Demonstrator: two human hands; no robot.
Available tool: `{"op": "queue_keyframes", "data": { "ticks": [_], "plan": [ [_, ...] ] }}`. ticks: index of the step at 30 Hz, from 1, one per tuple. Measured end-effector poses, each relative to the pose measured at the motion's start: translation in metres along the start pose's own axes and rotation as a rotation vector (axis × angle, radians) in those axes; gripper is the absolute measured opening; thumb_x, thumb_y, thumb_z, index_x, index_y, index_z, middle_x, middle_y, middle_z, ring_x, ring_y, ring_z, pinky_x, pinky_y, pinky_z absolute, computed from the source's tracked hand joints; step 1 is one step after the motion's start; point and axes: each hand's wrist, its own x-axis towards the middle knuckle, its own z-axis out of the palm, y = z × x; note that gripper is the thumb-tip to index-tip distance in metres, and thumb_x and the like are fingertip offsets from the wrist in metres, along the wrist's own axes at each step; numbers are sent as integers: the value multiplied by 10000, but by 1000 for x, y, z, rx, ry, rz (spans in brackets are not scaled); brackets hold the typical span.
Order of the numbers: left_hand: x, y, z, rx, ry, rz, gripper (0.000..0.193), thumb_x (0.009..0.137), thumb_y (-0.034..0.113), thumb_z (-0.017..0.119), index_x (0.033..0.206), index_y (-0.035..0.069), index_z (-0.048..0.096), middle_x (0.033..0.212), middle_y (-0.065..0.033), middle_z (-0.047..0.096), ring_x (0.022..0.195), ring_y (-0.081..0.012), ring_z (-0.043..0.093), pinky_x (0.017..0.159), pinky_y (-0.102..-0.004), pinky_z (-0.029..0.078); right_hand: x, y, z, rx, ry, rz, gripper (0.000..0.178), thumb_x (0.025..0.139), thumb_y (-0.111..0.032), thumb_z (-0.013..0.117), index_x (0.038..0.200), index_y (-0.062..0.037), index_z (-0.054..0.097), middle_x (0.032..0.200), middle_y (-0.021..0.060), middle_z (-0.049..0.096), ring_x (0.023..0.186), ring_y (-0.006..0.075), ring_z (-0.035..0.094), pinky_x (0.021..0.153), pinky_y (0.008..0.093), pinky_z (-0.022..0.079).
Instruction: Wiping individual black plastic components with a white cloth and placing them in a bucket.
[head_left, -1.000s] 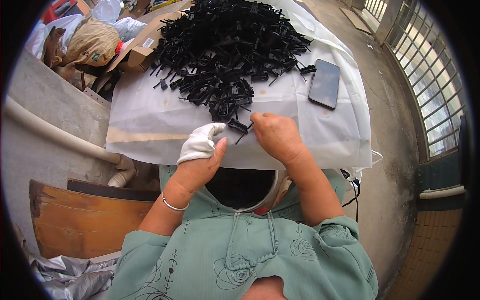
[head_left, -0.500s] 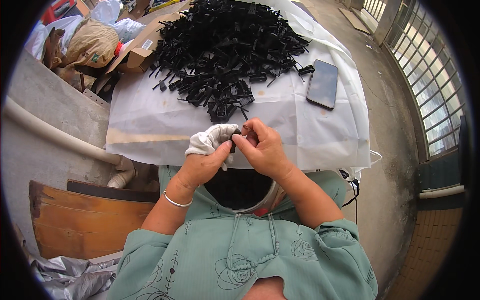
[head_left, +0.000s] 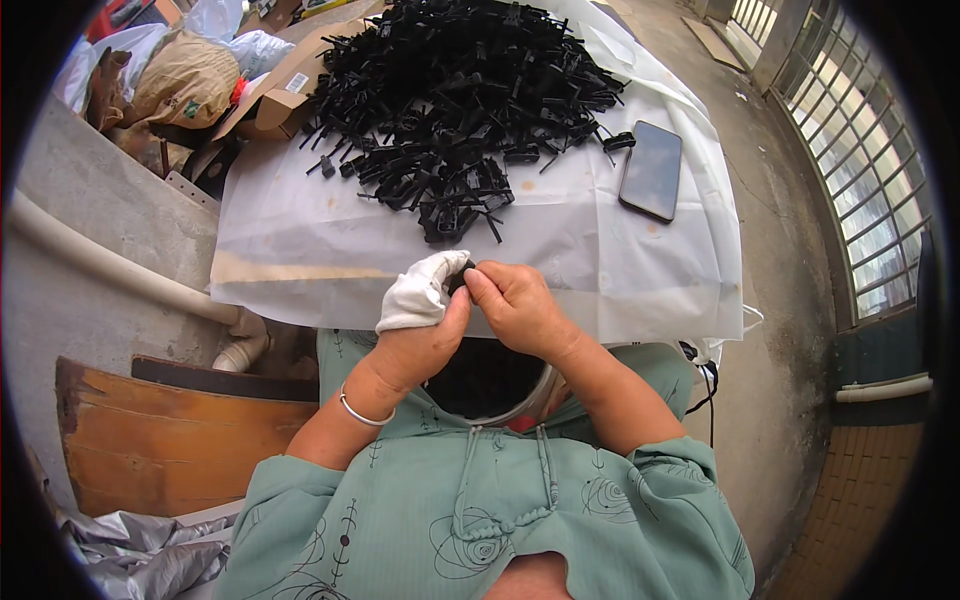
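Close together over the table's near edge, both hands grip one small black plastic part (head_left: 461,279), mostly hidden by the fingers. My left hand (head_left: 425,305), with a white glove over its fingers and a bare thumb, is closed round the part. Bare fingers of my right hand (head_left: 515,305) pinch its right side. Just beyond them, a large heap of black plastic parts (head_left: 460,100) with thin stems spreads over the white sheet (head_left: 560,225). Under my hands, between my knees, sits a round bucket (head_left: 485,385) with a dark inside.
A dark-screened phone (head_left: 650,172) lies on the sheet, right of the heap. Left of the table are an opened cardboard box (head_left: 275,105), stuffed bags (head_left: 185,80) and a pale pipe (head_left: 130,270). A wooden board (head_left: 170,440) leans at lower left. A barred window (head_left: 850,150) runs along the right.
My right fingers have curled in and closed tighter against the black part. My left hand has turned slightly, its gloved fingers now more bunched. The heap looks the same.
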Motion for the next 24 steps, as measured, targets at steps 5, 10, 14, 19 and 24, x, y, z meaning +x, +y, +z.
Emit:
{"op": "queue_keyframes", "data": {
  "ticks": [5,10,14,19,24],
  "plan": [
    [-6,-10,3,21,35,42,318,817,-18,564,1132,-32,522,965,-102,591,846,-111,536,776,-253,460,2,7,8,24,28,48,257,909,-171,502,722,4,517,564,120,465,506,167,362,488,322,364],
    [5,-3,-8,-463,-27,-189,338,867,32,528,1194,-1,448,885,-76,573,742,-117,539,664,-225,463,2,-4,-13,-20,35,-63,177,878,-167,558,824,-2,594,666,120,573,577,192,528,567,305,439],
    [6,2,-16,-819,-62,-417,343,918,37,462,1252,19,385,872,-49,549,596,-39,440,516,-169,394,0,1,-18,-309,-187,-16,144,840,-139,596,881,-3,620,710,125,607,635,234,594,603,312,469],
    [8,7,-15,-574,-122,-378,367,921,59,429,1279,17,363,875,-37,543,582,-36,428,502,-177,388,4,8,-19,-142,-3,-292,160,772,-111,678,893,-16,634,679,92,589,580,190,554,558,277,447],
    [5,11,-16,-645,-363,-381,357,894,107,476,1233,21,401,873,5,504,595,-24,404,499,-183,363,3,2,-15,15,-45,-23,140,775,-132,705,812,-30,616,612,-12,496,553,62,418,509,221,375]
  ]
}}
